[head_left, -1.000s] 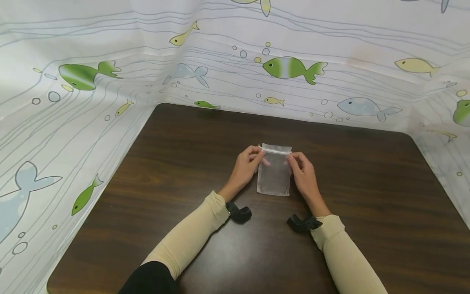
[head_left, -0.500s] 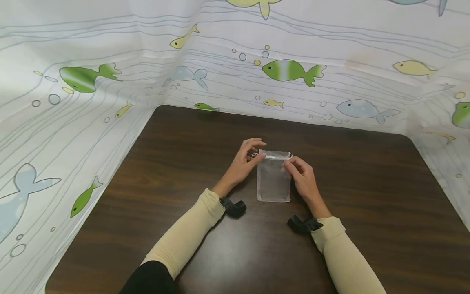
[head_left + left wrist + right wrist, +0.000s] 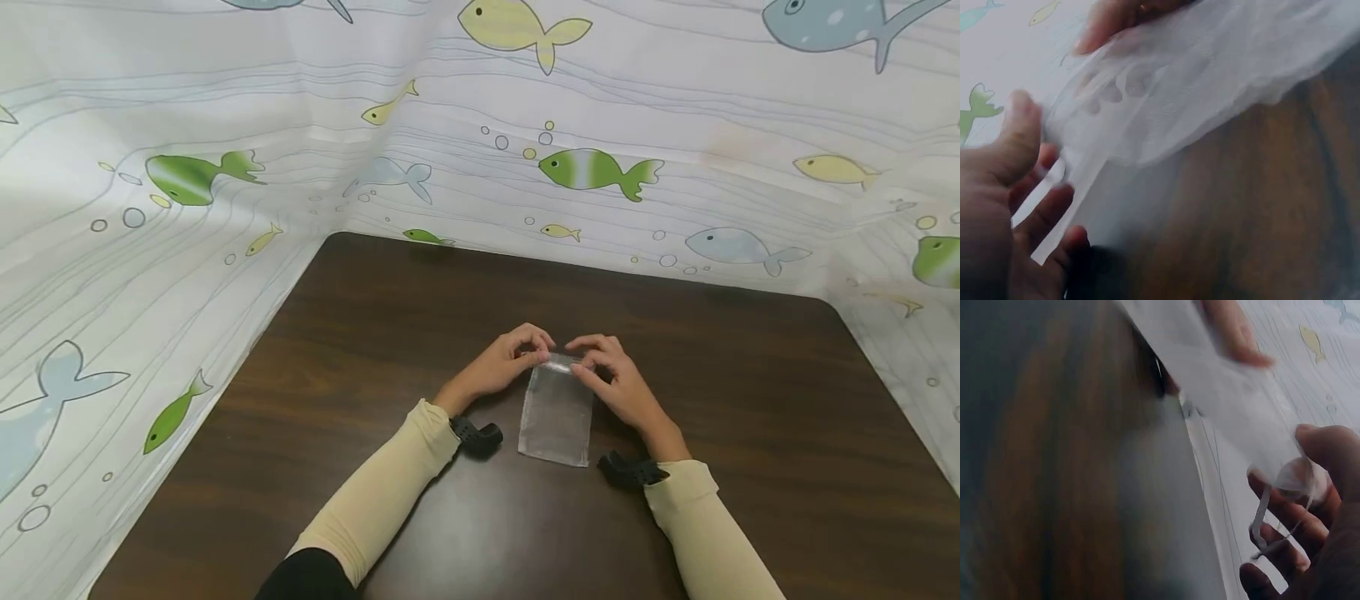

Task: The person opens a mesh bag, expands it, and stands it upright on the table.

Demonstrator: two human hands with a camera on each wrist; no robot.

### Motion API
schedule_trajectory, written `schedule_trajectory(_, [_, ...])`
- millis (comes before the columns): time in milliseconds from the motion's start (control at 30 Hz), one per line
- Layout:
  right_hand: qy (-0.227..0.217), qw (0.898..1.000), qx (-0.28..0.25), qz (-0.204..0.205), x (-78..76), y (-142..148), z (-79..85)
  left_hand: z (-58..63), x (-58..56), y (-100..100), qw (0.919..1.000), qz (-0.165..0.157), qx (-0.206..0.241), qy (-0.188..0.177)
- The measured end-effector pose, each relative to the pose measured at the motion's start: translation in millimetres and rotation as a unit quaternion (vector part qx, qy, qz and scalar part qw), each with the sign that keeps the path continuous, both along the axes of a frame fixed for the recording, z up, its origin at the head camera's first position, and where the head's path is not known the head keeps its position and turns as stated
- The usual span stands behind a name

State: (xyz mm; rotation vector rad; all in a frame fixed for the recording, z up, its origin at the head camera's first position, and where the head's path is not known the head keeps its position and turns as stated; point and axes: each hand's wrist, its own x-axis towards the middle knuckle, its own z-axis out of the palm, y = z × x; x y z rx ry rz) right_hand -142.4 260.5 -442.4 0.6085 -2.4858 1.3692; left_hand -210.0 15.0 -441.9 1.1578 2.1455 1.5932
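A small sheer white drawstring pouch (image 3: 557, 417) hangs by its top edge between both hands, its lower end toward the person. At its upper left corner, my left hand (image 3: 501, 364) pinches the pouch near the mouth. My right hand (image 3: 621, 385) holds the upper right corner between thumb and forefinger, other fingers spread behind. The left wrist view has a white ribbon (image 3: 1088, 194) running among the left fingers below the translucent cloth. Loops of drawstring (image 3: 1261, 519) dangle beside the right fingers in the right wrist view. Both wrist views are blurred.
The hands work over a dark wood-grain table (image 3: 390, 300). A white curtain with printed fish (image 3: 465, 100) stands behind the table and along its sides. Black wrist cameras (image 3: 480, 440) sit on both forearms.
Both hands and the pouch have come down the view, toward the person. The left fingers, spread half a second ago, have closed in on the corner. The head view has tilted up slightly.
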Motion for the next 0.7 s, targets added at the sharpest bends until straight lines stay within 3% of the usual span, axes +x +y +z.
schedule_trajectory(300, [-0.014, 0.999, -0.016, 0.044, 1.7, 9, -0.4, 5.5, -2.2, -5, 0.9932, -0.070, -0.093, 0.005])
schedule_trajectory(467, [-0.018, 0.996, -0.017, 0.084, -0.5, 10, -0.9, 6.7, -8.6, -7, 0.9933, -0.074, -0.087, 0.018])
schedule_trajectory(700, [-0.043, 0.993, -0.034, 0.107, -0.2, 10, -7.5, 2.6, -6.7, -10, 0.9959, -0.063, -0.065, -0.010])
